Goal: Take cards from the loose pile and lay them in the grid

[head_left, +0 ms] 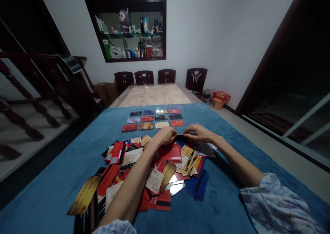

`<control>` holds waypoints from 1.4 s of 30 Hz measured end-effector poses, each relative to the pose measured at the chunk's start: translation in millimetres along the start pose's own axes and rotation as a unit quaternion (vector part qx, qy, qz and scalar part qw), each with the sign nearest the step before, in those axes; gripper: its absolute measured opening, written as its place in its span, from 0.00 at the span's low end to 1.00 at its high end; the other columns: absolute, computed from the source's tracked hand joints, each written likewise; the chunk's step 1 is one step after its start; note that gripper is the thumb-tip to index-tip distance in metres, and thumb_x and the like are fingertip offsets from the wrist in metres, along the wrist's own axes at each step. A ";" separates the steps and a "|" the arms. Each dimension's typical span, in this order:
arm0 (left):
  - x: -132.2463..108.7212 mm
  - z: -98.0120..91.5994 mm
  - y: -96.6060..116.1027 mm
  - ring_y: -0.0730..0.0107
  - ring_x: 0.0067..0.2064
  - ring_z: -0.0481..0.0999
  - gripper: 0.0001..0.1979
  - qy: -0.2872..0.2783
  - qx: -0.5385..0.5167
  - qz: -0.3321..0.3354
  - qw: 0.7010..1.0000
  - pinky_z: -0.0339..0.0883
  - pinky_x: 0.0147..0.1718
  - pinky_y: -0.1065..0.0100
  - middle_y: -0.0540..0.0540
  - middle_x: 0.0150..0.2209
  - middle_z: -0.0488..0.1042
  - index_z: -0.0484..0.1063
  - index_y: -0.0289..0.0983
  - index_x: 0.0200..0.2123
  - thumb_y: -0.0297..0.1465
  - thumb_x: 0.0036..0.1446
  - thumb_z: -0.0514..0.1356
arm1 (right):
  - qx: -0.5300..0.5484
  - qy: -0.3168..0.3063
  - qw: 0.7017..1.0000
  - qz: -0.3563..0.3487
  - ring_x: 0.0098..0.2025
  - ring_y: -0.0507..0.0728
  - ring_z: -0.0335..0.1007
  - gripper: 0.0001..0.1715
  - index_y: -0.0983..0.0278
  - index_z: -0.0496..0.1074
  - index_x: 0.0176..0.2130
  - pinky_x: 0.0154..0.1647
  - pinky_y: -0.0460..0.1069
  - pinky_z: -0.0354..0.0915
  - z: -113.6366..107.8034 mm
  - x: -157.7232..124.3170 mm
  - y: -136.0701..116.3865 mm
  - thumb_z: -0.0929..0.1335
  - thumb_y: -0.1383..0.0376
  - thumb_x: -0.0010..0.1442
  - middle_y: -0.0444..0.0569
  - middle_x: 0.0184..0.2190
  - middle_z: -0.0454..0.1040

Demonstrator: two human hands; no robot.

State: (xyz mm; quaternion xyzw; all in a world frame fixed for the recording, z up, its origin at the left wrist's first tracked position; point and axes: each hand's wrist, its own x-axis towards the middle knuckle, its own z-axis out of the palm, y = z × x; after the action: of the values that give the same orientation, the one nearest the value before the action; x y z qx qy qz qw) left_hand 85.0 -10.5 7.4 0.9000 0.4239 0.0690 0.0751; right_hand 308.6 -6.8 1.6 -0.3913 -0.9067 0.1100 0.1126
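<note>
As I watch through the head camera, I log from left to right. Left of and nearer than the left hand (167, 136), a glossy gold card (85, 195) juts from a loose pile of cards (132, 157), flat smooth rectangles in red, cream, black and gold. Soft-looking blue cloth (229, 206) lies beneath. Beyond the left hand, a grid of cards (147, 118) runs three rows by four. Nearer than the right hand (198, 133), I note blue cards (197, 185) with a dark stripe.

Between the hands is a dark card (180, 135), showing as a narrow, near-black strip. The left fingers are pinched on its left end, the right fingers on its right end.

The left forearm hides part of the pile; fingers cover the dark card's ends, and I cannot make out its face. Print is too small to read. Both sleeves (275, 199) are cut off by the frame.
</note>
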 end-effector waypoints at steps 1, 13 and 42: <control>0.5 1.0 -2.0 0.68 0.30 0.73 0.13 0.009 -0.001 0.000 1.000 0.58 0.31 0.70 0.42 0.31 0.81 0.80 0.36 0.29 0.25 0.57 0.55 | 0.000 0.006 1.000 0.002 0.42 0.58 0.73 0.19 0.62 0.81 0.42 0.46 0.50 0.64 0.4 0.1 0.4 0.62 0.59 0.66 0.51 0.40 0.81; 5.6 14.5 -9.9 0.66 0.31 0.73 0.15 0.085 -0.034 -0.030 0.995 0.59 0.32 0.69 0.41 0.29 0.79 0.80 0.33 0.30 0.21 0.54 0.52 | -0.044 0.055 0.996 0.055 0.40 0.56 0.73 0.17 0.64 0.79 0.44 0.39 0.46 0.62 12.7 3.6 18.5 0.63 0.68 0.61 0.53 0.40 0.80; 8.6 21.4 2.7 0.50 0.48 0.78 0.15 0.060 0.015 -0.119 0.991 0.63 0.45 0.60 0.38 0.43 0.79 0.60 0.36 0.50 0.25 0.59 0.54 | -0.181 0.075 0.969 0.151 0.47 0.61 0.73 0.25 0.62 0.65 0.59 0.40 0.49 0.59 27.4 3.6 -2.0 0.64 0.61 0.64 0.57 0.49 0.77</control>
State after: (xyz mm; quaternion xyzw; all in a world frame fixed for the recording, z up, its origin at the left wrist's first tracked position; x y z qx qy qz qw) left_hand 96.5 -7.2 -12.5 0.8383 0.5328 0.1072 0.0437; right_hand 296.9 -8.5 -23.4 -0.5446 -0.8310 -0.0693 0.0896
